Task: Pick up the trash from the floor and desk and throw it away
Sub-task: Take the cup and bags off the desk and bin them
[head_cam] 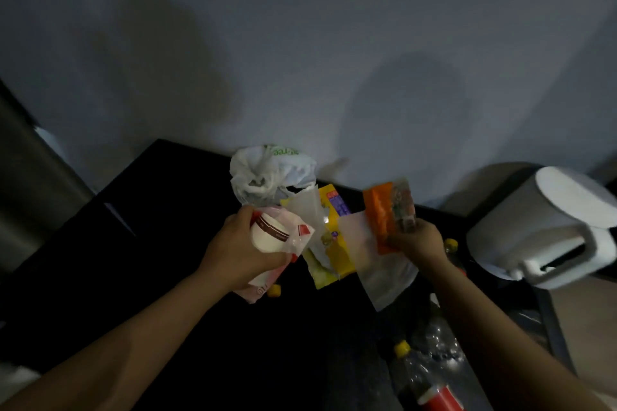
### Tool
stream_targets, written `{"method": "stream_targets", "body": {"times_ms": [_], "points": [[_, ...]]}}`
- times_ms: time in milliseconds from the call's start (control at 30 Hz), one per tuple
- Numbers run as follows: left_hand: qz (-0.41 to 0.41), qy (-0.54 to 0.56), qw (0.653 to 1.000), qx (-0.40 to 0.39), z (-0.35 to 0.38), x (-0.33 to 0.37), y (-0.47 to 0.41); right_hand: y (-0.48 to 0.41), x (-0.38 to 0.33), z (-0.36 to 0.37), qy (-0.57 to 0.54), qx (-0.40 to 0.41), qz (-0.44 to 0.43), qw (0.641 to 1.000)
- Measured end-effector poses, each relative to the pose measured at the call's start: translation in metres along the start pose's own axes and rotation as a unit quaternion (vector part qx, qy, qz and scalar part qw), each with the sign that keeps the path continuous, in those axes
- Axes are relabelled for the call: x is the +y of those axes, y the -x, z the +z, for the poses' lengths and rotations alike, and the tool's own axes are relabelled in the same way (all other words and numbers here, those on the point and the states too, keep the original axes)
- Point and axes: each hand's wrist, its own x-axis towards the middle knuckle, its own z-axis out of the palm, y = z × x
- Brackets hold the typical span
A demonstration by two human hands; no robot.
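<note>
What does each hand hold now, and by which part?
The left hand grips a paper cup round its side, with a pink wrapper. The right hand pinches an orange packet at its lower end.
</note>
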Motion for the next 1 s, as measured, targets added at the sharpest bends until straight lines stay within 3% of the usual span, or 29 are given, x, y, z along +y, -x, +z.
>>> {"method": "stream_targets", "body": {"times_ms": [233,467,767,1000], "points": [[0.086,0.042,0.995,-0.016,-0.036,0.026,0.016,0.119,-0.032,-0.024,-0.101,0.111,-0.047,0.988],[0.196,0.049,0.976,-0.086,-0.025,0.092,0.031,0.215,-0.037,-0.083,-0.107,0.257,-0.061,0.959],[0.326,0.111,0.923,-0.174,0.031,0.195,0.104,0.344,-0.002,-0.176,-0.137,0.395,-0.058,0.907],[0.404,0.177,0.863,-0.248,0.066,0.273,0.186,0.441,0.036,-0.232,-0.164,0.479,-0.06,0.86]]}}
